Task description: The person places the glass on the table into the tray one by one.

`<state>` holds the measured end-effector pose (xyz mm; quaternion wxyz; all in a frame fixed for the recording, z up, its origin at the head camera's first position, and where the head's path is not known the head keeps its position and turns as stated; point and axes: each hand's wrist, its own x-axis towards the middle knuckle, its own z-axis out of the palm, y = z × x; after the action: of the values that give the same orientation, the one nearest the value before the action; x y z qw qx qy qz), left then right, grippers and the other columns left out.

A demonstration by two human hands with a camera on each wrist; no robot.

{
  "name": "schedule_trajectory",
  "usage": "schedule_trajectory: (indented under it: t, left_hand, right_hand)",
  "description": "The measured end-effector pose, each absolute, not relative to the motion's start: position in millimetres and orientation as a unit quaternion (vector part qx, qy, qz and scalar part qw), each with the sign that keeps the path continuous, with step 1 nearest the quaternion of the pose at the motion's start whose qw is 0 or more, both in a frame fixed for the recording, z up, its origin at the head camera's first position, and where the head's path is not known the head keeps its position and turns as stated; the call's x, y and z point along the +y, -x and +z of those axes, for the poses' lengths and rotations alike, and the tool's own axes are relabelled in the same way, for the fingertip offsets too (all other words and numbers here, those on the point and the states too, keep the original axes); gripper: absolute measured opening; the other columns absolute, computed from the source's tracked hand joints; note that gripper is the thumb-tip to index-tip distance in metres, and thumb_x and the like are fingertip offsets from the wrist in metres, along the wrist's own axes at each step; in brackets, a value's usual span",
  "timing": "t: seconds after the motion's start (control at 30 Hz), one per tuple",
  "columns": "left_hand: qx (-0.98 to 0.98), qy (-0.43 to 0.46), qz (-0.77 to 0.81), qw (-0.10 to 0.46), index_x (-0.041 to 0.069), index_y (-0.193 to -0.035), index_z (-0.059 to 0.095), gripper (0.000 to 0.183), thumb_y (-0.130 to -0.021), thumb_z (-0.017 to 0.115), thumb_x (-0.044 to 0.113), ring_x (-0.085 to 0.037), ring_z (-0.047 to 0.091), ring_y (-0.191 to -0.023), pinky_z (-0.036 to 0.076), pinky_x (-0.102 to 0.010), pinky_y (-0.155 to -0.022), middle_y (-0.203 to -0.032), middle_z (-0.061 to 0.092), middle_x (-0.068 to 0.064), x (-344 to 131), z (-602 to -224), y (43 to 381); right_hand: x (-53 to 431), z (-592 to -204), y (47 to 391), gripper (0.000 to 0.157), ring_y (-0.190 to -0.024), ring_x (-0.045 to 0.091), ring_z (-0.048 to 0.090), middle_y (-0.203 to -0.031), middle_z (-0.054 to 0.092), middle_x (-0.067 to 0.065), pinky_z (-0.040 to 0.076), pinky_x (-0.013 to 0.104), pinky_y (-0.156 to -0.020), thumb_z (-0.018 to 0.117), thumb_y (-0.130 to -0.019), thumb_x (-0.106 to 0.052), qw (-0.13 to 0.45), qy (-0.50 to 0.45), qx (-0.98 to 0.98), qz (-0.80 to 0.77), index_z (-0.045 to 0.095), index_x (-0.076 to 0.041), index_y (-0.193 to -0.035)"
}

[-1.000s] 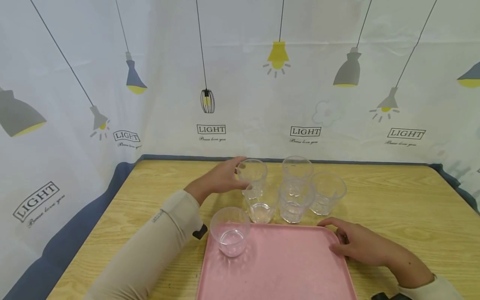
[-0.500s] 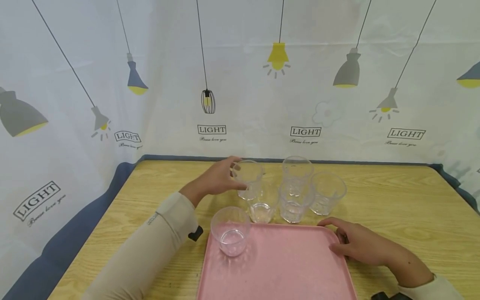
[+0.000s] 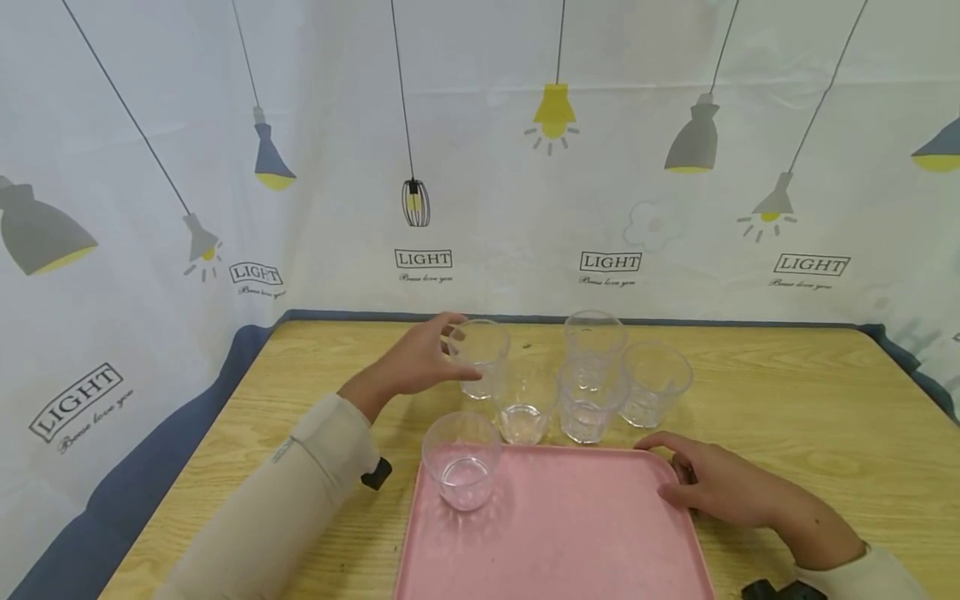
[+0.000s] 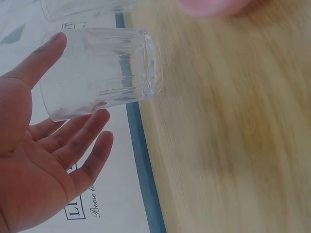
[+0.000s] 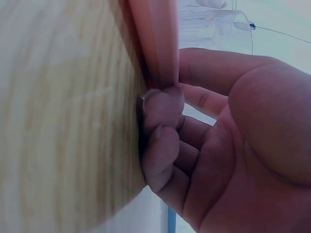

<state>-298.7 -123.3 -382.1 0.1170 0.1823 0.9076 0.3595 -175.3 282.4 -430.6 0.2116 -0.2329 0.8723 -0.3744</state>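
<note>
In the head view my left hand [image 3: 412, 358] holds a clear plastic cup [image 3: 483, 354] upright at the back of the table, thumb on the near side and fingers on the far side. The left wrist view has this cup [image 4: 112, 68] between thumb and fingers. A pink tray [image 3: 577, 525] lies in front. My right hand [image 3: 731, 487] grips its far right corner; in the right wrist view fingers [image 5: 163, 148] curl at the edge of the tray [image 5: 158, 39], low against the table. Another clear cup [image 3: 461, 467] stands on the tray's far left corner.
Several more clear cups stand close behind the tray: one front cup [image 3: 523, 408], a middle cup [image 3: 587, 408], a rear cup [image 3: 595, 333] and a right-hand cup [image 3: 655, 383]. Behind the wooden table [image 3: 810, 400] hangs a lamp-printed curtain [image 3: 502, 167].
My left hand and the cup it holds have shifted to the left, away from the cup group. The right hand stays at the tray corner, and the tray keeps its place.
</note>
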Motion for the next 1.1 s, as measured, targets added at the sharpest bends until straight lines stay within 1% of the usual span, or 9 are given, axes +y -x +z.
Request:
schedule_trajectory:
  t: [0.23,0.33,0.53,0.8,1.0,1.1]
  left_hand:
    - [0.907,-0.166,0.373,0.106,0.018,-0.153,0.034,0.091,-0.079,0.084,0.040,-0.032,0.058,-0.124,0.054,-0.045,-0.093,-0.143,0.054,-0.011,-133,-379,291]
    - [0.907,-0.158,0.375,0.106,0.019,-0.153,0.034,0.092,-0.079,0.084,0.041,-0.033,0.057,-0.125,0.054,-0.045,-0.092,-0.144,0.054,-0.011,-138,-377,287]
    - [0.908,-0.148,0.380,0.098,0.019,-0.153,0.033,0.092,-0.079,0.084,0.041,-0.035,0.056,-0.126,0.054,-0.046,-0.092,-0.144,0.053,-0.010,-150,-373,279]
    - [0.906,-0.142,0.390,0.086,0.021,-0.152,0.034,0.095,-0.076,0.084,0.051,-0.033,0.056,-0.126,0.054,-0.046,-0.093,-0.142,0.054,-0.006,-169,-368,270]
    - [0.909,-0.150,0.383,0.063,0.019,-0.151,0.035,0.095,-0.076,0.084,0.051,-0.030,0.057,-0.123,0.053,-0.045,-0.095,-0.143,0.053,-0.006,-176,-358,261]
    - [0.908,-0.163,0.382,0.054,0.019,-0.150,0.036,0.093,-0.076,0.083,0.051,-0.028,0.058,-0.121,0.051,-0.045,-0.098,-0.143,0.052,-0.003,-178,-352,256]
  right_hand:
    - [282,-428,175,0.053,-0.060,0.003,0.045,-0.074,0.049,-0.003,0.041,0.024,-0.054,0.066,-0.096,-0.019,0.210,0.233,0.874,-0.370,0.046,-0.008,-0.143]
    - [282,-429,175,0.053,-0.061,0.003,0.045,-0.074,0.049,-0.003,0.041,0.024,-0.055,0.067,-0.096,-0.019,0.211,0.232,0.875,-0.369,0.046,-0.009,-0.143]
    - [282,-430,176,0.052,-0.060,0.003,0.045,-0.074,0.049,-0.003,0.041,0.024,-0.055,0.066,-0.096,-0.018,0.212,0.230,0.875,-0.370,0.046,-0.009,-0.143]
    - [282,-430,175,0.052,-0.060,0.003,0.045,-0.074,0.048,-0.004,0.041,0.024,-0.055,0.067,-0.096,-0.019,0.206,0.234,0.876,-0.368,0.046,-0.009,-0.142]
    - [283,-431,175,0.051,-0.060,0.003,0.045,-0.073,0.048,-0.005,0.042,0.024,-0.056,0.067,-0.095,-0.019,0.201,0.237,0.877,-0.366,0.047,-0.009,-0.142]
    - [283,-430,175,0.052,-0.060,0.003,0.045,-0.073,0.048,-0.004,0.042,0.025,-0.055,0.067,-0.096,-0.019,0.205,0.235,0.876,-0.369,0.046,-0.009,-0.142]
